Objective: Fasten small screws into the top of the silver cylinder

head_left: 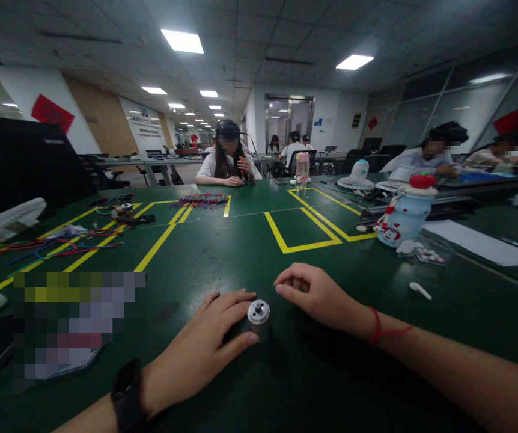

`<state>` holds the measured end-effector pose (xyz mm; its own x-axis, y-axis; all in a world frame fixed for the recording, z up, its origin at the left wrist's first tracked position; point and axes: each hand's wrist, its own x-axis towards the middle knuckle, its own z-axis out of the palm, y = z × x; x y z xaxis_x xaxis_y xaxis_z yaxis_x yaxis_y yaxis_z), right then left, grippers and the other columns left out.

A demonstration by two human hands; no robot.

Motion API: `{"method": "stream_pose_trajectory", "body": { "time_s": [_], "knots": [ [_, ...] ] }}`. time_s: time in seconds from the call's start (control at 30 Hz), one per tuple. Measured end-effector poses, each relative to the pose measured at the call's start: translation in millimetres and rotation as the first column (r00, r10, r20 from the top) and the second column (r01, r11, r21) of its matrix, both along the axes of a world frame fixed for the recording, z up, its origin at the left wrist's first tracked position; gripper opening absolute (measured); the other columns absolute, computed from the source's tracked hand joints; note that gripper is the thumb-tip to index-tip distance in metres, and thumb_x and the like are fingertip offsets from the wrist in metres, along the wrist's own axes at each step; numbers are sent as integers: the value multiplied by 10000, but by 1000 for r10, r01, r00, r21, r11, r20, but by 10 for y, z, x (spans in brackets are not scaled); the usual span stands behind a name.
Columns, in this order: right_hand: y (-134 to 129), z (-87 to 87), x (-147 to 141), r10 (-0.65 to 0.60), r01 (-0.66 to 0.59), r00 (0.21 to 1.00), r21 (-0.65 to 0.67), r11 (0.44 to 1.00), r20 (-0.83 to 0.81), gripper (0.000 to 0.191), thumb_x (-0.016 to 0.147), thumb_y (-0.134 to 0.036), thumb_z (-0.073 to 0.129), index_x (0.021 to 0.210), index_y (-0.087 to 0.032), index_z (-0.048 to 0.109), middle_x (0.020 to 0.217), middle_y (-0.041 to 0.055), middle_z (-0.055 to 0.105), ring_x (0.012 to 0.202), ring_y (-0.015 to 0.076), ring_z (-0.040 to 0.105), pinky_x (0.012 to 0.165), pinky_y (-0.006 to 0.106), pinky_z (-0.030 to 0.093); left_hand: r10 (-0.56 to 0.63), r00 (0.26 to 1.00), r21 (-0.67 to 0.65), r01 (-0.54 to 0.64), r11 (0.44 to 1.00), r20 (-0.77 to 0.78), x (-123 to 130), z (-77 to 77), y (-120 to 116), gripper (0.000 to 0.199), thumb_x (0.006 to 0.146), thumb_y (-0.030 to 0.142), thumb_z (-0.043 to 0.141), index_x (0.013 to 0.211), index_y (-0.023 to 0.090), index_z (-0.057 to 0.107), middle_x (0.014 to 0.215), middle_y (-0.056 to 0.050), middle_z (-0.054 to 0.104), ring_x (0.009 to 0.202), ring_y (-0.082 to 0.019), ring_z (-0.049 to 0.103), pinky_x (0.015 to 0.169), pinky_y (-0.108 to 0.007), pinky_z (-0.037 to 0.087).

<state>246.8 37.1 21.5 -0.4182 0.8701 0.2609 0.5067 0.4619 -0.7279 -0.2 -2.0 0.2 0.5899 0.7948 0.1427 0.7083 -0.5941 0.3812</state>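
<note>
A small silver metal cylinder (259, 319) stands upright on the green table, its round top with a short central shaft facing up. Just left of it lies my left hand (211, 343), fingers spread, with the thumb and fingertips beside the cylinder but not wrapped round it. To the right, my right hand (310, 294) rests near the table surface with its fingers curled loosely and the thumb apart from them; nothing shows between them. A gap separates my right hand from the cylinder.
Yellow tape (313, 246) marks the green table (205, 252). Wires (79, 243) lie left, a wire bundle (202, 201) farther back. At right are a blue bottle (405, 219), a white earbud (420, 291) and paper (484, 242). A person (225, 159) sits opposite.
</note>
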Motion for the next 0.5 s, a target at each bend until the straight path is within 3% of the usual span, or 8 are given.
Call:
{"method": "stream_pose_trajectory", "body": {
  "time_s": [0.1, 0.17, 0.5],
  "knots": [
    [-173, 89, -154, 177, -168, 983, 167, 972, -42, 224, 861, -301, 598, 1042, -189, 668, 920, 36, 626, 759, 131, 546, 679, 259, 436, -27, 1000, 17, 27, 1000, 5, 22, 21, -4, 360, 951, 429, 481, 1299, 338, 478, 1419, -20, 457, 1302, -246, 405, 1105, -525, 250],
    [-247, 125, -227, 232, -220, 972, 226, 949, -29, 211, 870, -268, 588, 1052, -189, 660, 936, 42, 627, 820, 146, 551, 741, 280, 440, -37, 999, 24, 37, 999, 6, 38, 39, -3, 347, 951, 409, 488, 1291, 338, 486, 1408, -22, 464, 1289, -242, 413, 1091, -505, 283],
    [-223, 107, -287, 182, -161, 980, 217, 963, -80, 97, 867, -237, 608, 867, -170, 678, 879, 22, 612, 813, 129, 560, 719, 257, 440, -29, 1000, 39, 29, 999, 12, 33, 19, 23, 363, 938, 411, 511, 1293, 338, 487, 1386, -29, 479, 1259, -253, 442, 1085, -514, 280]
  ]
}}
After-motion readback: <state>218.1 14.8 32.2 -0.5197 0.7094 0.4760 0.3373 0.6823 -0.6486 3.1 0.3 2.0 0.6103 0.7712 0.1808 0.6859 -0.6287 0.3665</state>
